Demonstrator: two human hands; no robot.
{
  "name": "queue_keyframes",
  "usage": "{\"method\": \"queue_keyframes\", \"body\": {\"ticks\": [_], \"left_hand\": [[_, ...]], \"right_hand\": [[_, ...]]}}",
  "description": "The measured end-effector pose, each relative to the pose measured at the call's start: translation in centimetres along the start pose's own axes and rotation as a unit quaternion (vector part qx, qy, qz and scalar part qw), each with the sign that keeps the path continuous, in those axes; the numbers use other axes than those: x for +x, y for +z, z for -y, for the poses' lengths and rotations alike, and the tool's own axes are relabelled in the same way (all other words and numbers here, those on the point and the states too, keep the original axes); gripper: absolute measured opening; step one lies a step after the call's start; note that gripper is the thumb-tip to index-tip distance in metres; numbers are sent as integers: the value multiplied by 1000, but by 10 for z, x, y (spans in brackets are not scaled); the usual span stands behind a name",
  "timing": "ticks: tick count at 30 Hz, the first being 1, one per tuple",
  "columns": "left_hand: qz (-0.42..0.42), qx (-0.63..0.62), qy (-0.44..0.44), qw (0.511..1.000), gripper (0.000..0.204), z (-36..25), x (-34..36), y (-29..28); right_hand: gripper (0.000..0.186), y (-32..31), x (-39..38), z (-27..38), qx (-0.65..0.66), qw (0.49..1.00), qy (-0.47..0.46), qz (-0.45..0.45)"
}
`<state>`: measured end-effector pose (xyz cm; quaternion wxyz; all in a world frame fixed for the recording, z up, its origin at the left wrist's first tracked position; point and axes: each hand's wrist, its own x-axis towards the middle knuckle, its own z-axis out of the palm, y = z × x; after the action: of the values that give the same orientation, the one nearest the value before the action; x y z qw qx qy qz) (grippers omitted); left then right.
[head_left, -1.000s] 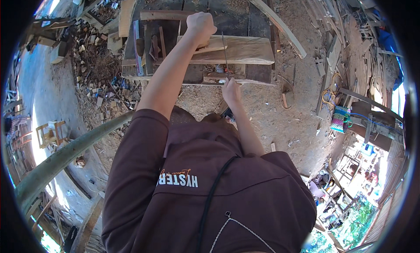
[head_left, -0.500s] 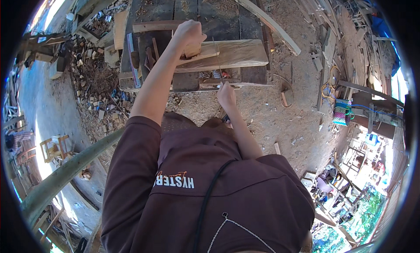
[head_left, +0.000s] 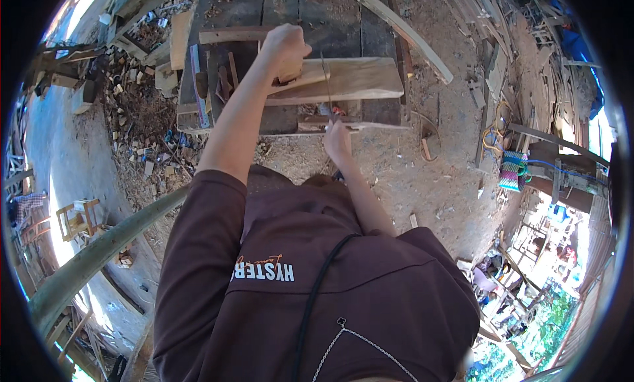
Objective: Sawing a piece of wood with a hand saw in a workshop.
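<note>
the person's right hand [head_left: 337, 141] has come closer to the long, pale wooden board [head_left: 366, 79]: less space now shows between the fist and the board's near edge than a second or half a second ago. the thin, dark, straight blade [head_left: 327, 85] in its grip has slid along with it, leaving a shorter length bare on the near side of the board. at the board's left part, more of the small, pale wooden block [head_left: 290, 71] shows beneath the left hand [head_left: 285, 45] than a second ago.

A thin blade [head_left: 327, 85] crosses a pale wooden plank [head_left: 370, 78] lying flat.
</note>
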<state>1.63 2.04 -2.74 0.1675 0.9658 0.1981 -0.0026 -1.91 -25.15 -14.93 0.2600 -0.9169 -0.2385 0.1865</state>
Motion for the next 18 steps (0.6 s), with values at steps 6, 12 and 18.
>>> {"method": "queue_keyframes", "body": {"ticks": [6, 12, 18], "left_hand": [[-5, 4, 33, 999, 30, 3, 12, 13], [-26, 0, 36, 999, 28, 7, 7, 13], [-59, -1, 43, 997, 29, 8, 3, 16]], "right_hand": [[32, 4, 3, -9, -21, 999, 20, -33], [31, -18, -6, 0, -42, 999, -2, -28], [32, -28, -8, 19, -52, 998, 23, 10]]}}
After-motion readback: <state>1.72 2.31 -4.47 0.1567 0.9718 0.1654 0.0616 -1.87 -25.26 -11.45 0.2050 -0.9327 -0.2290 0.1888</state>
